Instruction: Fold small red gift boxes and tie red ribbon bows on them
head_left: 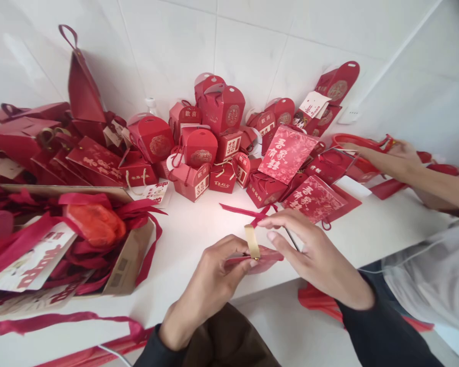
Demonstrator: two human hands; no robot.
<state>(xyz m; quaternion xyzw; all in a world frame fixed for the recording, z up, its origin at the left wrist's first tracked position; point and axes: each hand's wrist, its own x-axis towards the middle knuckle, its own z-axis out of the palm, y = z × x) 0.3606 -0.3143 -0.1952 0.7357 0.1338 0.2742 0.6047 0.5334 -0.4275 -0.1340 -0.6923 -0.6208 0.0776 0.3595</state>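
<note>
My left hand (pixel 222 265) is closed on a folded red gift box (pixel 268 261), seen nearly edge-on above the table's front edge. A short gold strap (pixel 252 242) stands up from the box's near top, by a small metal stud. To the right of the strap, my right hand (pixel 317 252) has its index finger and thumb stretched out and apart. A thin dark rod (pixel 291 239) shows behind that hand; I cannot tell whether the hand holds it. A dark red ribbon (pixel 237 209) lies just beyond the right fingertips.
Red gift boxes (pixel 224 109) crowd the table along the tiled wall. At left a cardboard box (pixel 132 257) holds ribbons and printed cards. Flat printed red boxes (pixel 315 199) lie at right. Another person's arm (pixel 421 171) reaches in beside a red basket (pixel 340 140).
</note>
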